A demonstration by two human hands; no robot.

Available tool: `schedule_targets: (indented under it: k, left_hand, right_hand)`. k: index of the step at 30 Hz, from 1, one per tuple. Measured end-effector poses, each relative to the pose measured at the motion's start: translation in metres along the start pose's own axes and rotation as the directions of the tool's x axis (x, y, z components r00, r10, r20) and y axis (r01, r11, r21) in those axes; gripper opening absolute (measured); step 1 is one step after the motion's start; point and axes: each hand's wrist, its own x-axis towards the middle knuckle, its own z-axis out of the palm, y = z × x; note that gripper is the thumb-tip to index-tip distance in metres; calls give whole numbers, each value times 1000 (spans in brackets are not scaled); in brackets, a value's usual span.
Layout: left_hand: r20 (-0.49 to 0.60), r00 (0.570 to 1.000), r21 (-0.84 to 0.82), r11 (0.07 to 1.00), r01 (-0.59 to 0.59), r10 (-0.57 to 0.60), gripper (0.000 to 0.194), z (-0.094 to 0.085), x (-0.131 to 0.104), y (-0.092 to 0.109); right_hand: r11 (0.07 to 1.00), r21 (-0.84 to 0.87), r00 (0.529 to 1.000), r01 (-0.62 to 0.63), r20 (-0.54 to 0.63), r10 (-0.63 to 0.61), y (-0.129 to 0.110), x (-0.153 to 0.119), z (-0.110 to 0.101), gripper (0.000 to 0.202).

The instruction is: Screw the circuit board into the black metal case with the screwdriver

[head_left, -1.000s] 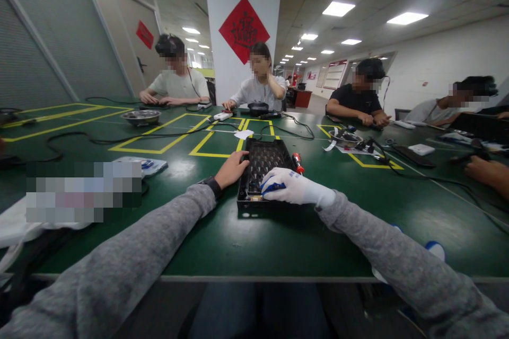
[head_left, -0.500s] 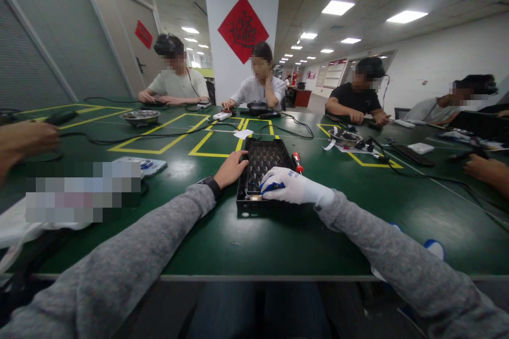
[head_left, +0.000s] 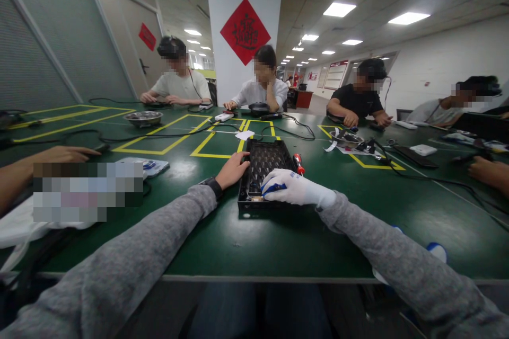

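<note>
A black open case [head_left: 265, 161] with rows of small cells lies on the green table in front of me. My bare left hand [head_left: 234, 169], with a dark band at the wrist, rests against its left edge. My right hand [head_left: 288, 186], in a white glove with blue fingertips, reaches over the case's near right part. Its fingers are bent together; what they hold, if anything, is hidden. Beside them, at the near edge inside the case, is a small tan part [head_left: 257, 198]. A red screwdriver [head_left: 298, 164] lies along the case's right side.
Metal bowls stand at the back left [head_left: 143, 118] and right [head_left: 347, 139]. A white paper scrap [head_left: 245, 135] lies beyond the case. Black cables cross the table. Several people sit around it; another person's hand [head_left: 75, 154] is at the left. A black keyboard-like item [head_left: 414, 155] lies right.
The other person's hand at the left has moved lower and flatter on the table, and the dark object it held is no longer raised. My hands have hardly moved; the view has shifted slightly.
</note>
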Motion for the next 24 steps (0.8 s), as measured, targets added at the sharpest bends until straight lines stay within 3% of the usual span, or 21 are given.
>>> schedule_targets:
  k: [7, 24]
  left_hand:
    - [3, 1000, 5, 1000, 8, -8, 40, 0, 0, 1]
    - [4, 1000, 1, 1000, -6, 6, 39, 0, -1, 2]
  right_hand:
    - [997, -67, 1000, -24, -1, 24, -1, -1, -1, 22]
    - [1000, 30, 1000, 9, 22, -9, 1, 0, -1, 20]
